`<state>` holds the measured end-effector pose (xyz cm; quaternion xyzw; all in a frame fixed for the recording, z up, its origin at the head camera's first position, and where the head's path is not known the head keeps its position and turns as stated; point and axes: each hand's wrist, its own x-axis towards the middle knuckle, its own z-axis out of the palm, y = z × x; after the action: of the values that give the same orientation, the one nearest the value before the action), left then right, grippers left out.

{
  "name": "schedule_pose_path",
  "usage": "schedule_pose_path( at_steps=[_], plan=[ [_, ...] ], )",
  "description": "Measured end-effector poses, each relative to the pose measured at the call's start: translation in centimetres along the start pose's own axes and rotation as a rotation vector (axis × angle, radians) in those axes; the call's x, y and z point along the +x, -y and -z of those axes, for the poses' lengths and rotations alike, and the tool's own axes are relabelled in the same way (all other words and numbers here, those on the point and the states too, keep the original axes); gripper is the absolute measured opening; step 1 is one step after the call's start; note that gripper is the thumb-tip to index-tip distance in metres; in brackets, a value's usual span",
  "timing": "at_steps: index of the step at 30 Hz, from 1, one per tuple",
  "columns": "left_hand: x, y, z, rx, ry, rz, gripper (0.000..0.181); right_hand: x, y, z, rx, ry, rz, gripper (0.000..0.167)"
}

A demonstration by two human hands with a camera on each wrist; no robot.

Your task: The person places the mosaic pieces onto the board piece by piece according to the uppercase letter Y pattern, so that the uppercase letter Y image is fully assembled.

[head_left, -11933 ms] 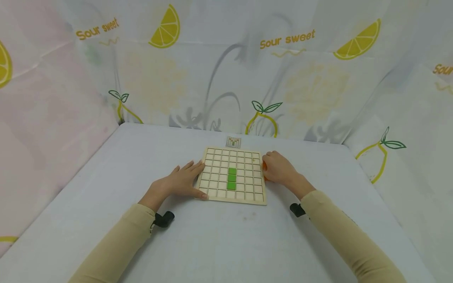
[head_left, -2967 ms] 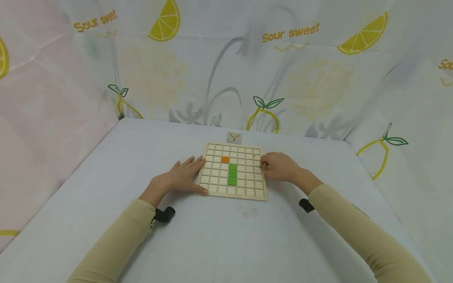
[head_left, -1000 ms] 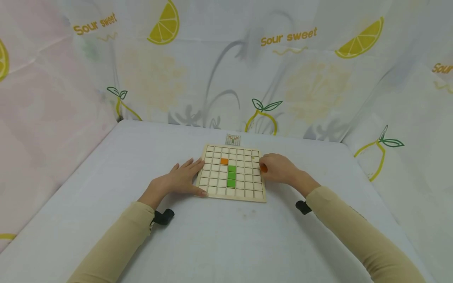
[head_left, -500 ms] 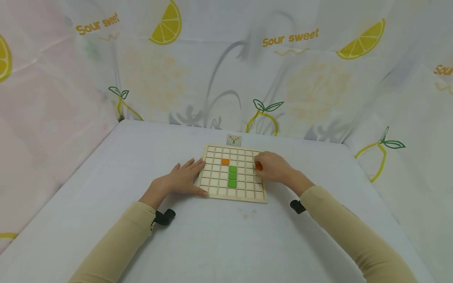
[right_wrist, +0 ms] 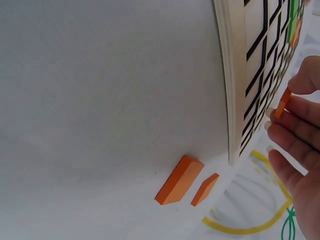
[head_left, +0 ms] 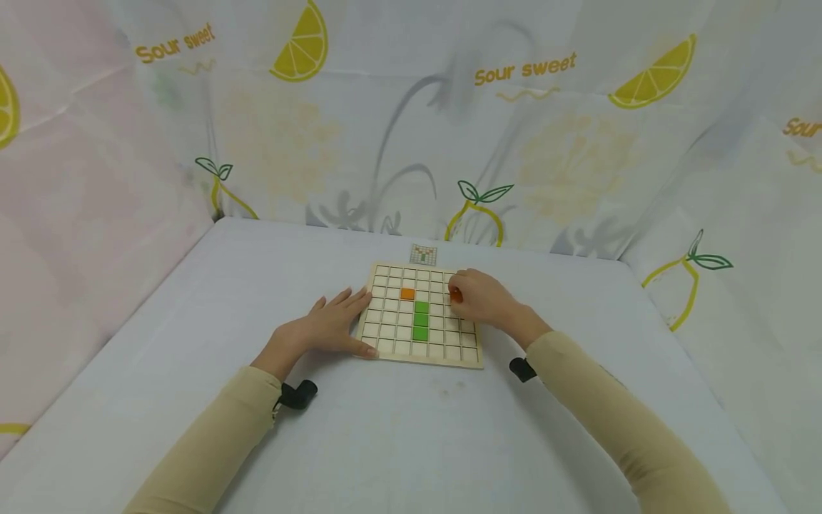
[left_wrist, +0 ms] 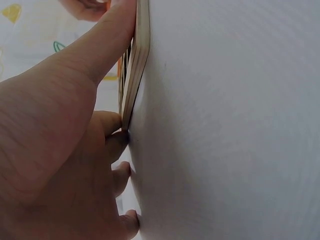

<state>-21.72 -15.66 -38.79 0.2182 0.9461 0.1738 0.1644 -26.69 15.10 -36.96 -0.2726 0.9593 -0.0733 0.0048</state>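
Right hand (head_left: 481,296) pinches an orange tile (right_wrist: 283,103), long side slanting up-right in the right wrist view! Left hand (head_left: 329,330), fingers spread, touches the board (head_left: 388,332).

The right hand (head_left: 484,298) has moved an orange tile (right_wrist: 283,103) inward over the board (head_left: 388,331).

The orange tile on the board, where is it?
In the head view, the orange tile sits left of middle on the grid board, diagonally beyond and left of the farthest green tile.
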Motion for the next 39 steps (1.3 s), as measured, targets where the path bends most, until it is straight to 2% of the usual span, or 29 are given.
schedule_pose_path(
  at_steps=[18, 29, 39],
  plan=[
    [0.2, 0.2, -0.1, 0.003, 0.002, 0.001, 0.117, 2.1, 1.4, -0.6, 0.001, -0.042, 0.055, 0.011],
    [0.0, 0.2, -0.1, 0.001, 0.001, 0.002, 0.117, 3.2, 2.1, -0.8, -0.004, -0.070, 0.052, 0.012],
    [0.2, 0.2, -0.1, 0.000, 0.003, -0.001, 0.117, 4.1, 2.8, -1.0, -0.039, -0.033, 0.007, 0.015]
  ],
)
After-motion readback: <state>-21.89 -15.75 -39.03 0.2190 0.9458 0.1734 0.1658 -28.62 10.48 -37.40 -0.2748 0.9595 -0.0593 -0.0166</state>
